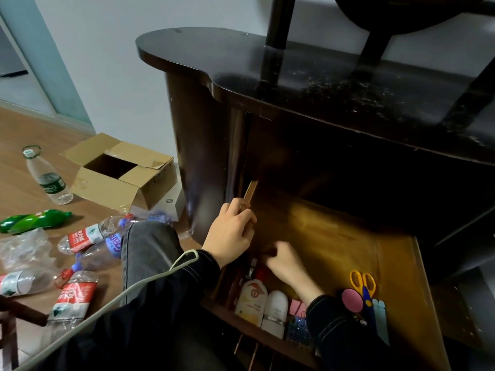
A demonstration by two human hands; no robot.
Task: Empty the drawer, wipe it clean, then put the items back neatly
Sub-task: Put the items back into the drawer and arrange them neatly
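Observation:
The wooden drawer (337, 236) stands pulled out of the dark cabinet (294, 145). My left hand (230, 231) grips the drawer's left side wall, thumb over its top edge. My right hand (286, 263) is inside the drawer with curled fingers, blurred, above small dark and red items (251, 269); whether it holds one is unclear. Along the front lie a white bottle with a red emblem (251, 298), a white roll-on (276, 309), pink clips (297, 306), blue clips (298, 330), a pink round thing (352, 301), yellow-handled scissors (361, 282) and pale blue strips (380, 317).
On the wooden floor to the left stand an open cardboard box (117, 175), an upright clear bottle (48, 178), a green bottle (34, 220) and several crushed plastic bottles (88, 236). My knee (150, 250) is next to the drawer. Dark furniture legs (276, 36) stand on the cabinet top.

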